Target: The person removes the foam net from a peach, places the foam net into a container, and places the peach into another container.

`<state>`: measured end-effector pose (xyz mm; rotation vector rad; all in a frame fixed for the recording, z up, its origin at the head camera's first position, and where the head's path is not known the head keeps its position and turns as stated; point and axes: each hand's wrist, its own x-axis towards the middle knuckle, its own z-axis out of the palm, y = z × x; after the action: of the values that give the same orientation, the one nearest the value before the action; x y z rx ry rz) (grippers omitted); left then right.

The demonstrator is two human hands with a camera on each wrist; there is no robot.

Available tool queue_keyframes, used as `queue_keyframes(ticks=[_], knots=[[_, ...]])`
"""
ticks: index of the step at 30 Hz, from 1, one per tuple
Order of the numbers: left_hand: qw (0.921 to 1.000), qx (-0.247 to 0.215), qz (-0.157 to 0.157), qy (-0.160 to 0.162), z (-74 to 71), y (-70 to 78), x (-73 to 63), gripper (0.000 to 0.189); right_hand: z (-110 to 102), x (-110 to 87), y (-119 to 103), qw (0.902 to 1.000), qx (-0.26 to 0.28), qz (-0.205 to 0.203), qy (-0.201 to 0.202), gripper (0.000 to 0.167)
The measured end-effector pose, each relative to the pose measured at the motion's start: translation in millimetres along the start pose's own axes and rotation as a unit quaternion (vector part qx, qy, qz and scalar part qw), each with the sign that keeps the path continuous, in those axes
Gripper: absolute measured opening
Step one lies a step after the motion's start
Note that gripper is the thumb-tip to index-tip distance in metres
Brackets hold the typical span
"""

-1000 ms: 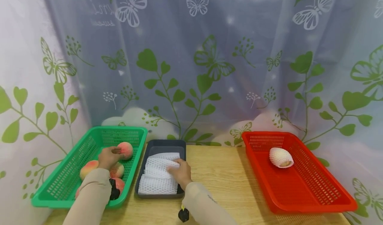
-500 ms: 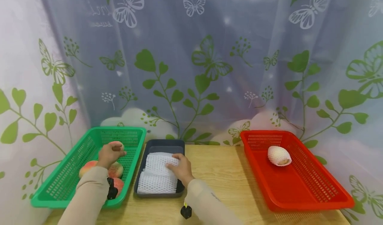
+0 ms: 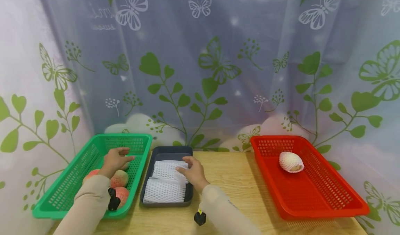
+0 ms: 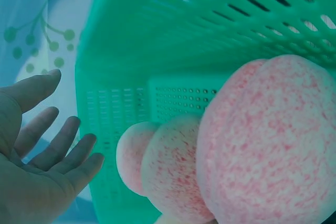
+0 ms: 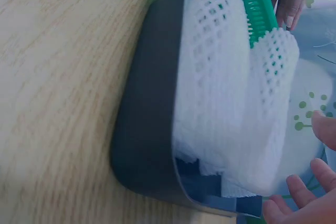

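My left hand hovers over the green basket, its fingers apart and nothing between them. Below it lie several peaches with red and pale skin, among them a round one and a redder one; another is mostly hidden by the hand. In the left wrist view, a gap separates the fingers from the nearest peach. My right hand, thumb and fingers spread, is above the right side of a dark grey tray. White foam net sleeves lie flat in that tray.
On the right of the wooden table stands a red basket with one net-wrapped fruit inside. A patterned curtain hangs behind the table. A black tag dangles from the right wrist.
Left fingers were at the far peach; they have spread and risen off it, and the hand now mostly hides it. The right hand has drawn slightly right, away from the net sleeves.
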<state>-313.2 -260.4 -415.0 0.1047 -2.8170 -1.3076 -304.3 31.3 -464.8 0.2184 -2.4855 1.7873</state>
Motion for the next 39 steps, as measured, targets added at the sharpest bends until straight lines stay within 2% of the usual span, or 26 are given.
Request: queue_keyframes(ticks=[8, 15, 23, 28, 39], knots=[[0.9997, 0.008, 0.018, -0.013, 6.1, 14.9, -2.1, 0.061, -20.9, -0.2, -8.8, 0.9998, 0.016, -0.008, -0.001, 0.047], [0.9978, 0.038, 0.050, -0.023, 16.4, 30.9, -7.0, 0.062, -41.1, -0.5, -16.9, 0.9994, 0.030, 0.014, 0.004, 0.051], [0.9953, 0.010, 0.090, -0.036, 34.4, 52.2, -11.8, 0.063, -70.4, 7.2, -15.0, 0.9984, 0.040, 0.032, 0.025, 0.050], [0.9942, -0.005, 0.097, -0.046, 52.5, 67.0, -17.9, 0.059, -93.5, 11.1, -12.1, 0.9984, 0.029, 0.036, 0.031, 0.053], [0.9889, -0.078, 0.099, -0.079, 92.1, 99.0, -35.9, 0.054, -150.4, 11.9, -6.0, 0.9978, 0.015, 0.039, 0.051, 0.054]])
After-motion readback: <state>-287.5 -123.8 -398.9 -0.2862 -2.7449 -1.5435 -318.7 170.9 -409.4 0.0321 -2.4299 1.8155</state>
